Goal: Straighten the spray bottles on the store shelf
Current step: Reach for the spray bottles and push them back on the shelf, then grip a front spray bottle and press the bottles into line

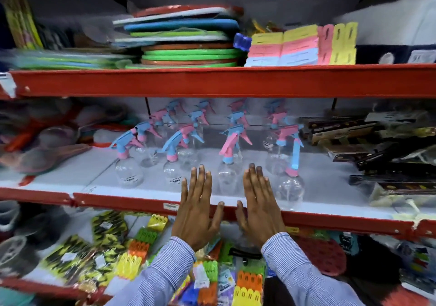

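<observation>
While both the left hand [197,211] and right hand [258,209] hover flat and empty, four front spray bottles [226,164] stand upright.

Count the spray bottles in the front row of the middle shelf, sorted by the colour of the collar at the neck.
Spray bottles with a pink collar: 3
Spray bottle with a blue collar: 1
Total: 4
</observation>
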Motion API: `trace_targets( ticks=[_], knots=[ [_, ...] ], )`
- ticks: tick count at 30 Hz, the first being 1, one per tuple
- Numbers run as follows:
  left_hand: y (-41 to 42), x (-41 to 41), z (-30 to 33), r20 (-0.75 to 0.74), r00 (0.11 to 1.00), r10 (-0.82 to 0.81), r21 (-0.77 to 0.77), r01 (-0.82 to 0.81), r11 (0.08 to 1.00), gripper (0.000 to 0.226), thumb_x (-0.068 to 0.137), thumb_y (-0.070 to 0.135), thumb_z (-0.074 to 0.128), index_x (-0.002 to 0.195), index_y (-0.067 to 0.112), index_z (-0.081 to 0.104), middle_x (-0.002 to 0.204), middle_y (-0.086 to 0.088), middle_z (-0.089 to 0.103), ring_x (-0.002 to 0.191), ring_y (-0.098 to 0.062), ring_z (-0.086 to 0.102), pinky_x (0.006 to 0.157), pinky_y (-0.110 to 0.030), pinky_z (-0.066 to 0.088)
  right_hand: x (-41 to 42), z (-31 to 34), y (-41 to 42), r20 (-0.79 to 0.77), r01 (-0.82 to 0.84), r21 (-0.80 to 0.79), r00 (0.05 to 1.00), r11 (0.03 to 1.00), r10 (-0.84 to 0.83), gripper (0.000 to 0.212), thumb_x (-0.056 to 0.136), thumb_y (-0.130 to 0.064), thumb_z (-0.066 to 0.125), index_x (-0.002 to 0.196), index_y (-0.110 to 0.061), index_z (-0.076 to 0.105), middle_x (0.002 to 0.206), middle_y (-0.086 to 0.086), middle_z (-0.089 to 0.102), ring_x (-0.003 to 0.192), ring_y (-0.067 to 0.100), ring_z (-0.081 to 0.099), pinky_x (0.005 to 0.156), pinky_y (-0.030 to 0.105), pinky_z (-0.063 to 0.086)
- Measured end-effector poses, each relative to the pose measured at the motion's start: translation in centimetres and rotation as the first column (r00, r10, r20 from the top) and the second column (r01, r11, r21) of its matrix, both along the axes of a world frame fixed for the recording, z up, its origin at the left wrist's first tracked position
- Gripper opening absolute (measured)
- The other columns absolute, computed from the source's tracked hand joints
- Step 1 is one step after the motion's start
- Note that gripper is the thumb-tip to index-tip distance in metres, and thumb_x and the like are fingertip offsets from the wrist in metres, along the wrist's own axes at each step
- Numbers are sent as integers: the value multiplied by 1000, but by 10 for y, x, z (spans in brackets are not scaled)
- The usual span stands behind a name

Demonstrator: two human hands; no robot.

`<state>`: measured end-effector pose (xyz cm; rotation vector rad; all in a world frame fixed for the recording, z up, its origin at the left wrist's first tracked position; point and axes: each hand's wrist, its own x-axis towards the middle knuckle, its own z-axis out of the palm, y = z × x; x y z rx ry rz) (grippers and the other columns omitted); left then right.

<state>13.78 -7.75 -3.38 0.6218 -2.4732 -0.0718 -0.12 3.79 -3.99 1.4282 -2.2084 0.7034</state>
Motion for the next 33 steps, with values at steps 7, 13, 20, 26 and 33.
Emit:
trace_targets(
  ticks=[7, 13, 20, 26, 33],
  knots=[
    [-48, -16, 0, -49, 976, -213, 215, 218, 952, 74, 96, 39, 36, 155, 12, 0, 166, -6, -4, 154, -20, -4, 127, -37, 1, 0, 1, -47, 298, 101, -1, 950, 995, -96, 72, 91, -29, 37, 150, -12, 0, 161, 9, 3, 149, 22, 7, 120, 30, 10],
    [-56, -34, 6, -107, 963, -247, 512, 266, 817, 66, 98, 26, 42, 155, 11, 11, 165, -9, 16, 152, -22, 18, 125, -39, 18, -4, 14, -53, 565, 178, -49, 816, 983, -120, 66, 89, -17, 45, 150, -15, 18, 121, 17, 62, 89, 24, 64, 75, 20, 45],
    [-55, -35, 14, -136, 970, -203, 616, 243, 749, 59, 95, 16, 44, 151, 12, 29, 155, -12, 40, 141, -26, 41, 110, -20, 26, -7, 24, -50, 648, 92, -123, 761, 988, 10, 57, 86, 0, 43, 140, -18, 42, 126, -4, 59, 116, 18, 59, 76, -11, 29],
    [-48, -26, 11, -154, 966, -207, 598, 258, 759, 55, 96, 19, 44, 150, 17, 34, 153, -8, 44, 141, -25, 41, 119, -33, 31, -8, 17, -38, 679, 69, -145, 733, 987, 49, 55, 89, 0, 43, 142, -16, 41, 140, 6, 53, 127, 15, 52, 99, 16, 39],
    [-35, -10, 11, -153, 964, -217, 578, 265, 772, 65, 87, 33, 34, 149, 16, 35, 153, -7, 44, 142, -24, 41, 118, -36, 32, 3, 13, -25, 669, 32, -165, 738, 986, 88, 55, 90, 0, 42, 143, -16, 39, 140, 4, 53, 118, 10, 55, 88, 4, 40]
  ],
)
